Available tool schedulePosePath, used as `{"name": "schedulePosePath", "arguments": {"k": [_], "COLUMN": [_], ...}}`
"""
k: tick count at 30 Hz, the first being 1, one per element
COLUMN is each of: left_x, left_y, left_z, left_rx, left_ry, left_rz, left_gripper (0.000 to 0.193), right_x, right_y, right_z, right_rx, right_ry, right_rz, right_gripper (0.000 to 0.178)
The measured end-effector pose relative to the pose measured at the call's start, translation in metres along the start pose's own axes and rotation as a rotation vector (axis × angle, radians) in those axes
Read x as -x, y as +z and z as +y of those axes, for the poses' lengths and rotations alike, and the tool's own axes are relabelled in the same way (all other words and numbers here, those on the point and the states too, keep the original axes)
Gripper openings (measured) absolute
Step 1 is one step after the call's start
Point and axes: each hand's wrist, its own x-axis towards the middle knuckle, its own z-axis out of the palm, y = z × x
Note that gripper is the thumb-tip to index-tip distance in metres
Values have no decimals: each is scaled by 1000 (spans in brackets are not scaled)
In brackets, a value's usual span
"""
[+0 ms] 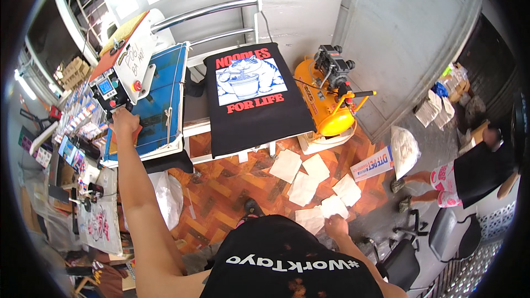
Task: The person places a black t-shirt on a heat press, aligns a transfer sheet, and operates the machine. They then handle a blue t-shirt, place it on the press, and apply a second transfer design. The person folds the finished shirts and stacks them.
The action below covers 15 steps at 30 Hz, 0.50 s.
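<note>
Along the wall side of the room, a broad blue, white-rimmed heat-press plate [157, 96], probably the gravest hazard: burns, if hot, from bare skin strayed onto its rim. Just beyond the right edge of the adjoining dark grey platen [196, 110], a yellow-orange metal air compressor [317, 96] with a black motor, near enough to snag or smear cloth during a sideways tug. Over that platen and down past its front edge, a black cloth shirt [251, 124] with red lettering and a blue-and-white cat print; liable, perhaps, to slide or crease through the weight of its overhang. On the brown patterned floor [210, 215], below the same edge, scattered cream squarish sheets [302, 189], a possible cause of slipping underfoot. Above the plate's left edge, a black control box [105, 89] with a lit blue display, open to a mistaken setting from a careless touch. At its lower end, the left hand [126, 121], with fingers curled, grasp impossible to tell. In front of the nearest sheets, the right hand [335, 224], loosely bent, contents likewise unclear. Beside the box, a round red button [137, 85], exposed to an accidental knock.
</note>
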Motion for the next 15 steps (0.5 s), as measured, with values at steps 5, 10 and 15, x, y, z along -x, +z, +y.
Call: {"name": "schedulePosePath", "arguments": {"k": [5,10,15], "left_x": [72,257,372], "left_y": [-6,12,164], "left_z": [40,95,13], "left_rx": [-90,630,506], "left_ry": [169,1104,881], "left_rz": [194,-451,-1480], "left_gripper": [57,40,61], "right_x": [40,-5,-34], "right_y": [32,60,39], "right_z": [20,-71,-170], "right_rx": [-4,-191,-315], "right_ry": [17,-259,-588], "right_rz": [-98,-104,-9], "right_gripper": [32,29,18]}}
